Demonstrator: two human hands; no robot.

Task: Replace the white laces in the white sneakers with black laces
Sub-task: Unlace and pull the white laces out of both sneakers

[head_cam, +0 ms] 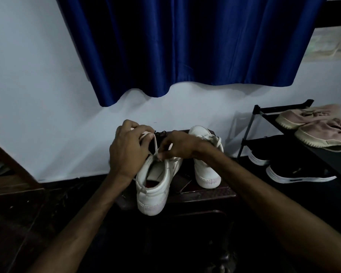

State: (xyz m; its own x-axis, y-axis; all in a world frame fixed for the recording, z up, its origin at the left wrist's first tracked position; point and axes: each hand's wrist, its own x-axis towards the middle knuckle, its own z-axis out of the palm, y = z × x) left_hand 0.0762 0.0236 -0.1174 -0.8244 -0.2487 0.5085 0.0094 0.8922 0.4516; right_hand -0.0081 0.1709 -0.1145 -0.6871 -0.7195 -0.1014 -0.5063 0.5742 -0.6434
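Note:
Two white sneakers stand on a dark stool (pixel 207 194), heels toward me. The left sneaker (pixel 156 182) is tilted, and both hands work at its front. My left hand (pixel 128 148) grips the shoe's toe end, with a strand of white lace (pixel 156 144) running up between its fingers. My right hand (pixel 177 144) pinches the same white lace near the eyelets. A dark bundle, perhaps black laces (pixel 161 133), lies just behind the hands. The right sneaker (pixel 205 164) stands upright beside them with its white laces still threaded.
A black shoe rack (pixel 264 111) at the right holds pink shoes (pixel 323 131) above and black sneakers (pixel 295 172) below. A blue curtain (pixel 185 46) hangs over the white wall behind. Dark wooden furniture (pixel 12 174) stands at the left.

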